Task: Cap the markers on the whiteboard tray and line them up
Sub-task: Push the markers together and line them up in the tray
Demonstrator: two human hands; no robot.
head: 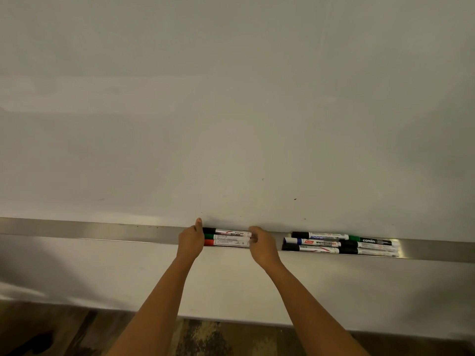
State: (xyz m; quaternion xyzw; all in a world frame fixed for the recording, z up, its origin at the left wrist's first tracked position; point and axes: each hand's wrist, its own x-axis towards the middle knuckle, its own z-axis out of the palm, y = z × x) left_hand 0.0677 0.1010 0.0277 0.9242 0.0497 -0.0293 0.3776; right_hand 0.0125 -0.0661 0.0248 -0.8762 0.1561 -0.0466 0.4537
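Note:
Three capped markers lie side by side on the metal whiteboard tray (102,231): a black-capped marker (226,231) at the back, a green-capped marker (227,237) in the middle and a red-capped marker (228,243) in front. My left hand (190,241) rests against their cap ends with its thumb pointing up; its fingers are hidden behind the hand. My right hand (262,245) is at their other ends, fingers curled round the tips. The three markers are level between the two hands.
Further right on the tray lies a second group of several capped markers (341,244), in black, blue and green, in rows. The whiteboard (231,111) rises behind the tray. A white wall panel and a dark floor are below.

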